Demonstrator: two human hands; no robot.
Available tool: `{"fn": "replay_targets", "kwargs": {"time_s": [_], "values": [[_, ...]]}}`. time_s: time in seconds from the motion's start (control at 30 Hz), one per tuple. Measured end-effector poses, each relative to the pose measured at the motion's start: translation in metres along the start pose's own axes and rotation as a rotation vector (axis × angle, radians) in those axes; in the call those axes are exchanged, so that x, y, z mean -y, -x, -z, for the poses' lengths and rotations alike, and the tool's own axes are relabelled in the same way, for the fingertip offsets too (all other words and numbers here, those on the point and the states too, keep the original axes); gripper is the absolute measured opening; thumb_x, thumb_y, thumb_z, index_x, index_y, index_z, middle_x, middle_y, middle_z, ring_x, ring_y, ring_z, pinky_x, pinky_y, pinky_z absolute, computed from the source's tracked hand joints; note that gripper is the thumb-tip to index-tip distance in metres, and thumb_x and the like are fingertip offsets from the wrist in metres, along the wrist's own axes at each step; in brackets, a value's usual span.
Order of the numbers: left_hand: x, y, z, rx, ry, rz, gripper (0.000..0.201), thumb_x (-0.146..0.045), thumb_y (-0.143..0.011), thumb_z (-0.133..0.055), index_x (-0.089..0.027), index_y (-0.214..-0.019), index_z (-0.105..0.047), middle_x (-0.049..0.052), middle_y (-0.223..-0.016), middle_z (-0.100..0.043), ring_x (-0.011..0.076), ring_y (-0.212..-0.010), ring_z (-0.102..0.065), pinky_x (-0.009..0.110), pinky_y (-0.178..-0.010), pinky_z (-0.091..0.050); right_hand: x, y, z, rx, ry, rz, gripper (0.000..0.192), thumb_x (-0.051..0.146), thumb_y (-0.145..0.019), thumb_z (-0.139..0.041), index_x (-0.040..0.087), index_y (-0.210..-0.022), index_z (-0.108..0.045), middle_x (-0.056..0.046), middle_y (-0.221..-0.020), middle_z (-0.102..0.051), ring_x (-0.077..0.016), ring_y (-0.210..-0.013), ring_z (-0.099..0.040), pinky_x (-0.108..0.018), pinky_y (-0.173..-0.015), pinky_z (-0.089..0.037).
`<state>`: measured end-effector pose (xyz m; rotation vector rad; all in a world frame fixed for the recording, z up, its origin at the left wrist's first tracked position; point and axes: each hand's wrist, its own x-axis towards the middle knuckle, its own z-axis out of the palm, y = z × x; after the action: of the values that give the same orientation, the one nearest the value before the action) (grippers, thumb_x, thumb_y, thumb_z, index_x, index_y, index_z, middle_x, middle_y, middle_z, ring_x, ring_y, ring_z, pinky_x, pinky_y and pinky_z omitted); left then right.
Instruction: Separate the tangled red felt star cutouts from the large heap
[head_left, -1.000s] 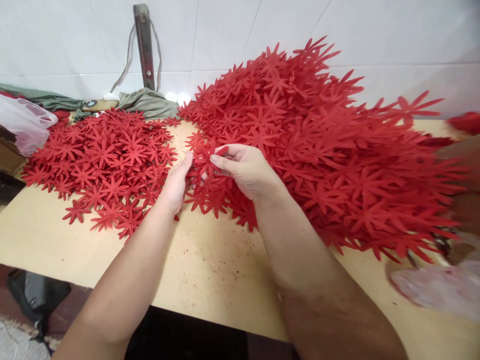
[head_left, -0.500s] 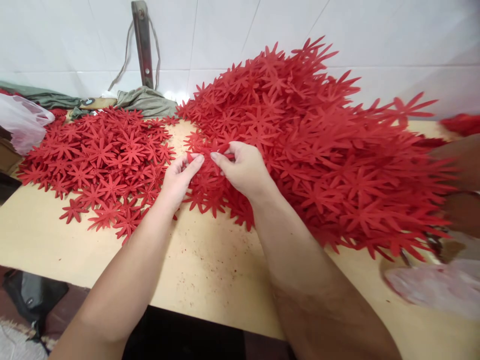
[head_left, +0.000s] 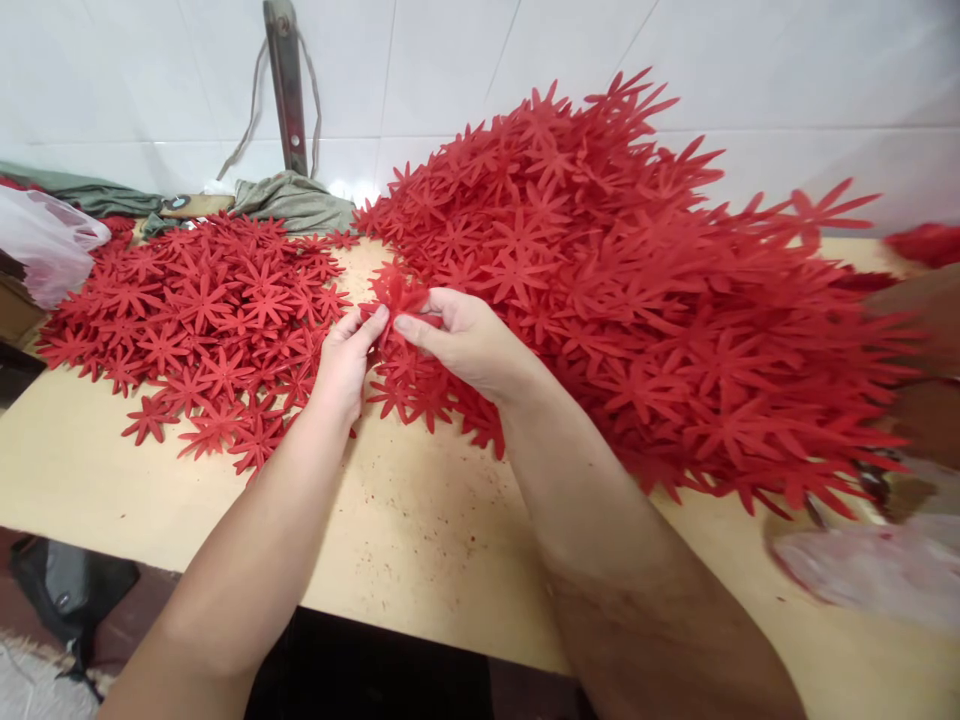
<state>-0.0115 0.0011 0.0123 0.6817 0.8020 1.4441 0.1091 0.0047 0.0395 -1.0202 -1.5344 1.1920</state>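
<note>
Between my two hands is a red flower-shaped cutout with narrow petals, held up over the front left edge of the big heap. My left hand pinches its left side between thumb and fingers. On its right side, my right hand grips it with the thumb near the flower's middle. Behind and to the right rises a large heap of red flower cutouts. A lower pile of similar flowers lies left of my left hand. The fingertips behind the flower are partly hidden.
The pale wooden table carries red crumbs near its front. A metal bracket stands against the white tiled wall, with a grey-green cloth below. Plastic bags lie at left and right. A dark bag is below the table edge.
Both hands have shifted slightly left. The flower between them has turned up and now shows its spread petals, where before only a small part showed between the fingertips.
</note>
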Motion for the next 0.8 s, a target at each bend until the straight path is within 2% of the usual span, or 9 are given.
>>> {"fn": "replay_targets", "kwargs": {"time_s": [0.1, 0.17, 0.3, 0.47, 0.57, 0.63, 0.73, 0.8], "values": [[-0.002, -0.005, 0.005, -0.150, 0.042, 0.001, 0.008, -0.024, -0.072, -0.065, -0.019, -0.075, -0.060, -0.005, -0.065, -0.062, 0.0048, -0.055, -0.053, 0.018, -0.056, -0.040, 0.004, 0.003, 0.004, 0.040, -0.038, -0.036, 0.026, 0.029, -0.058, -0.075, 0.017, -0.066, -0.054, 0.003, -0.062, -0.054, -0.0075, -0.057, -0.047, -0.024, -0.060, -0.041], [-0.004, -0.007, 0.007, -0.198, 0.051, 0.005, 0.010, -0.026, -0.073, -0.064, -0.020, -0.078, -0.059, -0.005, -0.067, -0.063, 0.0054, -0.056, -0.054, 0.018, -0.055, -0.040, 0.006, 0.004, 0.007, 0.027, -0.044, -0.024, 0.024, 0.029, -0.060, -0.074, 0.017, -0.064, -0.054, 0.004, -0.060, -0.052, -0.0061, -0.055, -0.045, -0.023, -0.058, -0.041], [-0.005, -0.003, 0.004, -0.075, 0.045, 0.020, 0.010, -0.025, -0.072, -0.065, -0.018, -0.078, -0.060, -0.003, -0.070, -0.065, 0.0081, -0.063, -0.058, 0.021, -0.061, -0.044, 0.005, 0.002, 0.005, -0.068, -0.047, -0.029, 0.024, 0.031, -0.062, -0.074, 0.018, -0.069, -0.054, 0.003, -0.063, -0.055, -0.0065, -0.056, -0.048, -0.022, -0.058, -0.042], [0.001, 0.002, -0.001, 0.040, 0.052, 0.036, 0.011, -0.025, -0.070, -0.067, -0.017, -0.077, -0.062, -0.001, -0.071, -0.066, 0.0117, -0.073, -0.062, 0.025, -0.072, -0.047, 0.000, -0.002, -0.003, -0.007, -0.056, -0.046, 0.020, 0.029, -0.065, -0.071, 0.017, -0.067, -0.055, 0.004, -0.057, -0.053, -0.0073, -0.051, -0.047, -0.024, -0.055, -0.041], [0.001, 0.001, -0.001, 0.036, 0.080, 0.039, 0.013, -0.025, -0.069, -0.068, -0.017, -0.078, -0.062, -0.001, -0.074, -0.067, 0.0125, -0.077, -0.063, 0.026, -0.076, -0.047, 0.002, -0.001, -0.002, -0.016, -0.081, -0.018, 0.019, 0.026, -0.064, -0.072, 0.016, -0.066, -0.056, 0.004, -0.057, -0.054, -0.0064, -0.051, -0.046, -0.023, -0.055, -0.042], [-0.002, 0.000, 0.000, -0.031, 0.103, 0.031, 0.012, -0.023, -0.070, -0.067, -0.017, -0.078, -0.061, -0.002, -0.072, -0.066, 0.0101, -0.072, -0.062, 0.023, -0.073, -0.046, 0.003, -0.001, 0.002, -0.032, -0.070, -0.011, 0.019, 0.024, -0.065, -0.071, 0.016, -0.063, -0.054, 0.004, -0.055, -0.052, -0.0060, -0.049, -0.046, -0.023, -0.053, -0.041], [-0.007, -0.003, 0.003, -0.157, 0.115, 0.023, 0.007, -0.023, -0.073, -0.064, -0.018, -0.075, -0.059, -0.005, -0.063, -0.061, 0.0054, -0.055, -0.054, 0.019, -0.060, -0.043, -0.002, -0.004, 0.013, -0.144, -0.050, -0.024, 0.021, 0.024, -0.070, -0.067, 0.018, -0.061, -0.049, 0.004, -0.051, -0.048, -0.0061, -0.046, -0.044, -0.022, -0.048, -0.040], [-0.008, -0.004, 0.004, -0.167, 0.099, 0.008, 0.007, -0.022, -0.074, -0.062, -0.017, -0.072, -0.057, -0.006, -0.059, -0.059, 0.0040, -0.049, -0.050, 0.017, -0.055, -0.040, -0.009, -0.008, 0.021, -0.292, -0.043, -0.027, 0.019, 0.026, -0.072, -0.066, 0.019, -0.066, -0.049, 0.004, -0.054, -0.048, -0.0077, -0.046, -0.047, -0.023, -0.047, -0.042]]}}
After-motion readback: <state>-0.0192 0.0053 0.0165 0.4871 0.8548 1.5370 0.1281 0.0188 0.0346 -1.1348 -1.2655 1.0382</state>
